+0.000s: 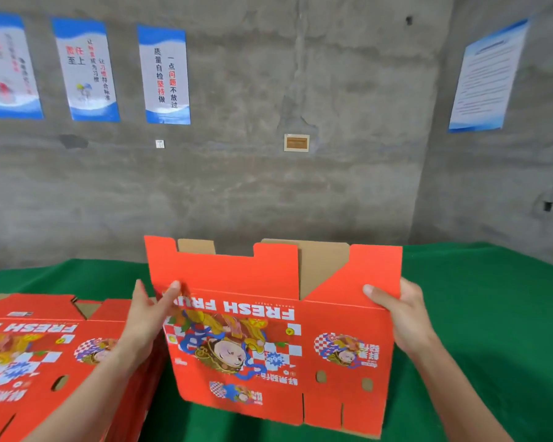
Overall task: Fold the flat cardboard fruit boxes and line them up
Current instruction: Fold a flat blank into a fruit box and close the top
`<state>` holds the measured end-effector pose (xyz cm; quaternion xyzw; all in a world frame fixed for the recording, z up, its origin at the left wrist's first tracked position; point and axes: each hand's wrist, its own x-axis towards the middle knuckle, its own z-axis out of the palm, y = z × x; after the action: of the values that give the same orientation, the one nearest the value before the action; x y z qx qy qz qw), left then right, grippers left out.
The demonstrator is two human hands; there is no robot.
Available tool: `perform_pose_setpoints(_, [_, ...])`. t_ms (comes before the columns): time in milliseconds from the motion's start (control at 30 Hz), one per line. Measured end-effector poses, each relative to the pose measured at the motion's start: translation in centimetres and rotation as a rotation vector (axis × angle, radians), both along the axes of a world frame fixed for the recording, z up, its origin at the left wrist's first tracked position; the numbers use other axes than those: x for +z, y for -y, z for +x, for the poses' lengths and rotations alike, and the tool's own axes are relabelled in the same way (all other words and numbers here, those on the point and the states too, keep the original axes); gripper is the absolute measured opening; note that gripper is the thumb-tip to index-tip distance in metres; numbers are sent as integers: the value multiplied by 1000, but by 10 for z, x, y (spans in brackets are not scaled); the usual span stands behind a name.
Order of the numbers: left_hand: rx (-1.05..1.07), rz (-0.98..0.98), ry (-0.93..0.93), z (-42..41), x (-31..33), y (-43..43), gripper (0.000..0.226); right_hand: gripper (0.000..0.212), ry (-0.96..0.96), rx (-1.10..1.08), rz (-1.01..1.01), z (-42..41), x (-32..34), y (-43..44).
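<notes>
Left hand: the left hand (150, 311) comes up from the lower left of the frame and pinches the left edge of the flat fruit box (268, 339), thumb on the printed face beside the lettering, fingers out of sight behind the card.
Right hand: the right hand (399, 314) grips the box's right edge at about the same height, thumb on the front, fingers curled behind.
Held box: centre of the frame, upright between the two hands and still flattened. It is red-orange, and its print is upside down, with "FRESH FRUIT" and a cartoon figure. The top flaps stand up, and brown inner card shows behind them. Whether its bottom edge touches the table cannot be told.
Stack: a stack of flat boxes (39, 352) with the same print lies at lower left, just beside the held box.
In the way: the left forearm crosses the stack's right part, and the held box hides the middle of the table and the foot of the wall.
Table: green cloth (479, 301) covers it, showing left and right of the box.
Wall: bare grey concrete wall (332, 193) fills the upper frame.
Posters: three blue-and-white posters (163, 74) with Chinese text hang at upper left.
Plaque: a small framed plaque (296, 142) sits at upper centre, with a tiny white tag (160, 143) to its left.
Notice: a blue-edged notice sheet (489, 76) hangs at upper right on the side wall.
</notes>
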<state>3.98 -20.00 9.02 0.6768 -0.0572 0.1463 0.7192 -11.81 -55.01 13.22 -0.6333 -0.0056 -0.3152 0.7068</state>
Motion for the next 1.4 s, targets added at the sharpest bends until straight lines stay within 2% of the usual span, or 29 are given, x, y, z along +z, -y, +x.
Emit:
perform_pose_setpoints(133, [-110,-52,-4,4,12,-14,8,18,-26,-7,47,4,-1,20])
perform_pose_setpoints(233, [-53,-97,13,-7,11,-14,7,34,-53,-146,-20,14,-6,20])
perform_pose_setpoints(300, [-39,-139,28,-19,7,-12,8,61,-109,-384,-254,19,-10,12])
perform_pose_setpoints(333, [-38,-153,41,-27,4,-10,9,67,-110,-540,-450,20,-13,6])
perform_pose_setpoints(367, [-33,-154,57,-35,3,-9,10,64,-57,-664,-645,21,-16,-2])
perform_pose_setpoints(400, [-24,-152,74,-42,2,-8,11,56,29,-697,-795,22,-20,-14])
perform_pose_setpoints(467, [-5,-166,102,-55,3,-6,12,43,93,-503,-928,25,-23,-41])
perform_pose_setpoints(567, [22,-168,129,-72,0,-5,12,49,-44,-256,-862,36,-19,-66])
perform_pose_setpoints(667, [70,-170,142,-86,-5,-6,15,41,-156,-224,-778,48,-8,-70])
perform_pose_setpoints(767, [102,-197,127,-92,-10,-9,17,27,-273,-169,-843,52,-5,-67])
perform_pose_setpoints(867, [54,-226,77,-90,-13,-14,18,17,-305,43,-769,49,-5,-66])
perform_pose_setpoints(933, [-37,-224,25,-87,-10,-18,17,22,-315,156,-697,46,-6,-65])
perform_pose_setpoints(1100, [-265,-109,-66,-92,-2,-30,28,19,-289,86,-653,41,-16,-57])
perform_pose_setpoints(1167, [-203,-89,-127,-89,15,-20,31,23,-284,55,-603,40,-18,-52])
perform_pose_setpoints(1233, [-231,-121,-119,-87,15,-24,37,26,-272,28,-535,38,-20,-47])
perform_pose_setpoints(1300, [-168,172,-42,-90,18,-29,45,23,-236,27,-491,36,-25,-46])
perform_pose_setpoints(1367, [-211,240,-164,-106,46,-23,45,18,-195,45,-466,33,-29,-49])
perform_pose_setpoints(1400, [-223,341,-235,-114,56,-17,44,17,-181,51,-452,32,-30,-50])
